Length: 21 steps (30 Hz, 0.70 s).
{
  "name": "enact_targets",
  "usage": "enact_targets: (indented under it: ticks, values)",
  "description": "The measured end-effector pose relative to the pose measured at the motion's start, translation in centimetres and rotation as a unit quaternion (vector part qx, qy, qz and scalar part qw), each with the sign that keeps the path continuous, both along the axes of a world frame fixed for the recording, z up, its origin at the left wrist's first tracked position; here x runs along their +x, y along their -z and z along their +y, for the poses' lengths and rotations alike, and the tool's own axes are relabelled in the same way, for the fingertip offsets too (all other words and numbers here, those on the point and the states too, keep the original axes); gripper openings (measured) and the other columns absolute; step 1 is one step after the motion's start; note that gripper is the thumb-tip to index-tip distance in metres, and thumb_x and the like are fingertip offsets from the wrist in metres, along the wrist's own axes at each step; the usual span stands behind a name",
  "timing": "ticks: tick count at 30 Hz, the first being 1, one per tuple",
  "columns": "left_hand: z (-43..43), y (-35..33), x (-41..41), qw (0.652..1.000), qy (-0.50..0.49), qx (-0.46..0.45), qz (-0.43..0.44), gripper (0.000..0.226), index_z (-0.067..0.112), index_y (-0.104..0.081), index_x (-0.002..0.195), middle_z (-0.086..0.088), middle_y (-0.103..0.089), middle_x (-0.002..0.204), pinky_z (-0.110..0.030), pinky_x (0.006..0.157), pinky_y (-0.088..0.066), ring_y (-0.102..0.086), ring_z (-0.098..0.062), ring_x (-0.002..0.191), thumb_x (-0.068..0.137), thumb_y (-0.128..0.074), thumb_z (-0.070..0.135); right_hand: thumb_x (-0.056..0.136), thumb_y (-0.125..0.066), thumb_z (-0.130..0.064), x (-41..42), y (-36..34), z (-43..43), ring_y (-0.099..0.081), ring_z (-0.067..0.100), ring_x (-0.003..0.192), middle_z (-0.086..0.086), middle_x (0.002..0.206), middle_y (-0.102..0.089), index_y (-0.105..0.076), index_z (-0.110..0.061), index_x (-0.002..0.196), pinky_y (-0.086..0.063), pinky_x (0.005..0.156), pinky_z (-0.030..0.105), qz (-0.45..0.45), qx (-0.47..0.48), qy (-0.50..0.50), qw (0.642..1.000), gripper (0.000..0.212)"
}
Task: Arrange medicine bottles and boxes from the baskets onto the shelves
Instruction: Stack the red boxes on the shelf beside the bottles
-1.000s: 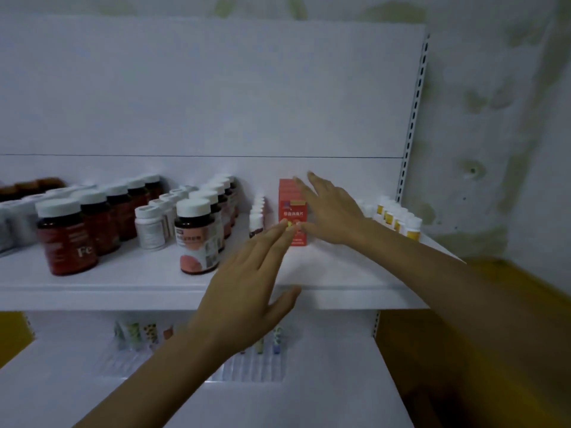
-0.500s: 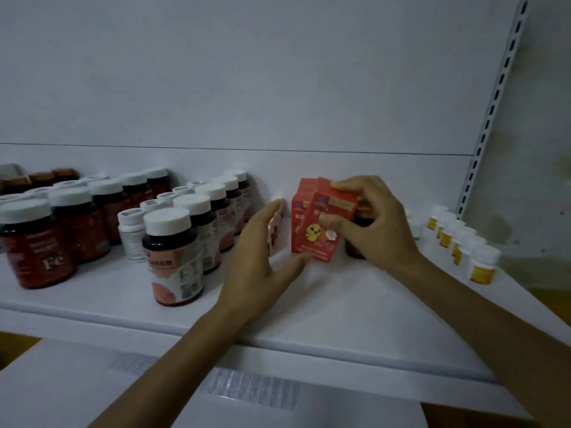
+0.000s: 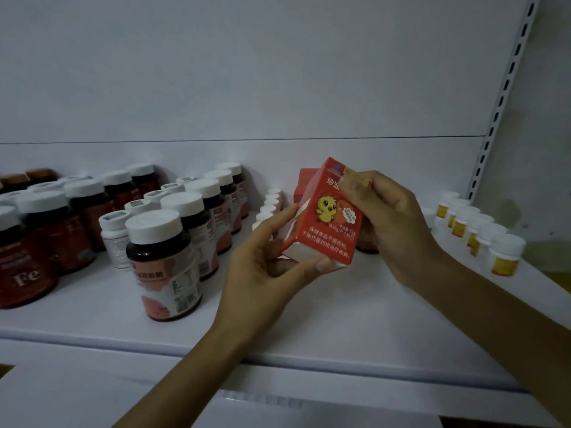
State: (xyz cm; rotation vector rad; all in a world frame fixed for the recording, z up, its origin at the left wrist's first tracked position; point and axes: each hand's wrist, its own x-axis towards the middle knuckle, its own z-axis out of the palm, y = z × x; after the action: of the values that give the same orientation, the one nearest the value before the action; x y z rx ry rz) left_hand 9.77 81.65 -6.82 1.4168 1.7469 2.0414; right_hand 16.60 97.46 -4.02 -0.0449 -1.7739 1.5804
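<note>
A red medicine box with a yellow chick on its front is tilted above the white shelf, held between both hands. My left hand grips its lower left corner, thumb under the bottom edge. My right hand pinches its upper right corner. Behind it another red box stands on the shelf, mostly hidden. Dark brown bottles with white caps stand in rows to the left.
A row of small white bottles runs back beside the boxes. Small white bottles with yellow labels line the shelf's right end. A slotted upright rail bounds the right side. A lower shelf shows below.
My right hand lifted the front red box off the shelf and tilted it; my left hand closed on its lower corner. The view moved closer to the shelf.
</note>
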Motion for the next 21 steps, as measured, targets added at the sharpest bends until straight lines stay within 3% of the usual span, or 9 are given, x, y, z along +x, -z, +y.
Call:
enact_targets:
  ticks: [3,5,11,15,21]
  values:
    - [0.0,-0.2,0.8,1.0,-0.012,0.007,-0.007,0.065,0.028,-0.056,0.119,0.016,-0.073,0.089,-0.015,0.064,-0.054,-0.072,-0.009,0.073,0.058,-0.076,0.022,0.071,-0.059,-0.052,-0.1,0.3,0.0,-0.071,0.017,0.083,0.012,0.107,-0.066,-0.061,-0.013,0.111,-0.056,0.066,0.027,-0.041,-0.061,-0.004,0.997,0.056]
    - [0.0,-0.5,1.2,1.0,-0.019,0.006,-0.005,0.062,0.027,-0.057,0.115,0.02,-0.073,0.084,-0.012,0.063,-0.053,-0.071,-0.006,0.073,0.056,-0.076,0.024,0.071,-0.059,-0.053,-0.1,0.2,0.0,-0.071,0.018,0.083,0.013,0.105,-0.066,-0.055,-0.009,0.123,-0.056,0.066,0.029,-0.063,-0.088,-0.011,0.994,0.068]
    - [0.1,-1.7,1.7,0.999,-0.032,-0.001,-0.001,0.048,0.029,-0.061,0.1,0.022,-0.071,0.08,-0.01,0.056,-0.051,-0.07,-0.004,0.066,0.054,-0.075,0.034,0.07,-0.053,-0.055,0.2,0.1,0.1,-0.072,0.024,0.087,0.009,0.097,-0.069,-0.056,-0.009,0.121,-0.059,0.067,0.034,-0.09,-0.093,-0.018,0.991,0.069]
    - [-0.2,-1.9,2.1,0.999,-0.032,-0.014,-0.008,0.048,0.035,-0.058,0.101,0.028,-0.069,0.077,-0.01,0.058,-0.051,-0.07,-0.003,0.068,0.056,-0.073,0.034,0.069,-0.053,-0.054,0.4,0.0,-0.1,-0.072,0.019,0.08,0.005,0.092,-0.069,-0.057,-0.011,0.118,-0.058,0.061,0.029,-0.088,-0.094,-0.006,0.992,0.065]
    - [-0.6,-2.0,2.3,0.999,-0.013,-0.034,-0.005,0.048,0.032,-0.059,0.104,0.017,-0.073,0.081,-0.014,0.059,-0.053,-0.071,-0.009,0.069,0.058,-0.072,0.035,0.076,-0.054,-0.059,0.6,0.4,0.2,-0.069,0.031,0.095,0.012,0.102,-0.07,-0.056,-0.013,0.123,-0.056,0.083,0.046,-0.135,-0.094,-0.011,0.986,0.066]
